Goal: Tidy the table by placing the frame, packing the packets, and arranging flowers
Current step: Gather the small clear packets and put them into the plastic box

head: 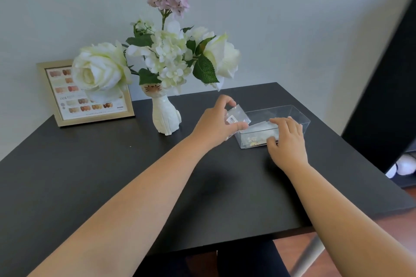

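Black table [112, 175] standing against a pale wall, bearing a gold frame [60, 117] at the back left and a white cat-shaped vase [165, 117] holding white and pink flowers [166, 56]. Left hand [216, 121] is pinching a clear packet [237, 116] over the near end of a transparent box [292, 114]. Right hand [287, 141], fingers curled, is gripping the box's front wall; more packets are lying inside.
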Tool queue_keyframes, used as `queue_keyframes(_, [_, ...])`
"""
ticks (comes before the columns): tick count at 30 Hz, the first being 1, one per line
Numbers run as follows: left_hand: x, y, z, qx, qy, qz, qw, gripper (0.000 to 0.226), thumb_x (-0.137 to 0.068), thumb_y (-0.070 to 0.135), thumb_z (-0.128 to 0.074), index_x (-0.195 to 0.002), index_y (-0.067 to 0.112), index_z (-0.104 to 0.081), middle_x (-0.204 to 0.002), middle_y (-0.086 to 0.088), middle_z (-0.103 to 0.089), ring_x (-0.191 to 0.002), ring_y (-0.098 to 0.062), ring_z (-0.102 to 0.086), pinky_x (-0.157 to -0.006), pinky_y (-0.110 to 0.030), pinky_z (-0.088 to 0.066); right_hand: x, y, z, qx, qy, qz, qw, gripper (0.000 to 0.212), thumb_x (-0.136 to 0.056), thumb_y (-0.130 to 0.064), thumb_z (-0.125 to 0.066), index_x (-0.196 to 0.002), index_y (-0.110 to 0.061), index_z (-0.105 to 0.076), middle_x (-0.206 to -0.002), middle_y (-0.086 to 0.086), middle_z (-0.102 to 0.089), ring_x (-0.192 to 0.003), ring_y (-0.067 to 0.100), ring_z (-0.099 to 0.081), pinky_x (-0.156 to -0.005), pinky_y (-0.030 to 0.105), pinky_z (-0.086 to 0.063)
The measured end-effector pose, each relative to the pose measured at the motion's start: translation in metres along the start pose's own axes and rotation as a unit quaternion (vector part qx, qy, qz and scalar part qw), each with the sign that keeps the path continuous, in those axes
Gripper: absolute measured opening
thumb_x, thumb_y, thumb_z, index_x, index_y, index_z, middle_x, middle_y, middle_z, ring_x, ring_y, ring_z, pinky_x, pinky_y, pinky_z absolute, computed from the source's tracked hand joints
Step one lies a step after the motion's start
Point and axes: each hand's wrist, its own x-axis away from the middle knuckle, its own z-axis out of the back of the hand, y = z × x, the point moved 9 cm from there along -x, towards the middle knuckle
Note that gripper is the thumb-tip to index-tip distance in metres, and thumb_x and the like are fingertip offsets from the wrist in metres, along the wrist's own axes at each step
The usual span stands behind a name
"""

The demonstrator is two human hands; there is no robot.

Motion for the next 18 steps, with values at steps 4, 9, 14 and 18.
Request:
queue_keyframes(4, [-0.028, 0.035, -0.016, -0.014, 0.013, -0.075, 0.997, 0.038, -0.085, 0.039, -0.071, -0.108, 0.028, -0.042, -0.102, 0.011, -0.058, -0.081, -0.011, -0.063, -0.064, -0.025, -0.048, 0.002, 0.008, 0.003, -0.053, 0.011, -0.054, 0.997, 0.049, -0.084, -0.006, -0.053, -0.132, -0.017, -0.047, -0.141, 0.003, -0.045, -0.141, 0.019, -0.021, -0.107, 0.041, -0.036])
queue_keyframes(9, [-0.050, 0.031, -0.074, -0.107, -0.136, -0.046, 0.984, 0.029, -0.098, 0.036, -0.048, -0.124, 0.030, -0.037, -0.114, 0.008, -0.060, -0.103, -0.021, -0.061, -0.096, -0.045, -0.039, 0.004, 0.015, 0.018, -0.077, 0.073, -0.087, 0.991, 0.053, -0.080, -0.001, -0.055, -0.131, -0.014, -0.046, -0.136, 0.003, -0.047, -0.140, 0.023, -0.023, -0.111, 0.043, -0.030])
queue_keyframes(14, [-0.058, 0.022, -0.092, -0.130, -0.135, -0.003, 0.982, 0.049, -0.098, 0.055, -0.030, -0.145, 0.044, -0.025, -0.150, 0.012, -0.044, -0.136, -0.024, -0.038, -0.104, -0.049, -0.020, 0.007, 0.030, 0.025, -0.073, 0.105, -0.139, 0.982, 0.055, -0.079, -0.004, -0.057, -0.131, -0.016, -0.046, -0.137, 0.006, -0.046, -0.138, 0.027, -0.023, -0.110, 0.047, -0.026])
queue_keyframes(18, [-0.048, 0.004, -0.073, -0.151, -0.082, -0.009, 0.985, 0.056, -0.091, 0.064, -0.028, -0.143, 0.045, -0.033, -0.155, 0.012, -0.035, -0.141, -0.026, -0.027, -0.104, -0.052, -0.020, 0.001, 0.036, 0.014, -0.036, 0.060, -0.139, 0.988, 0.050, -0.083, -0.009, -0.053, -0.132, -0.019, -0.050, -0.148, 0.003, -0.038, -0.142, 0.025, -0.013, -0.112, 0.043, -0.018])
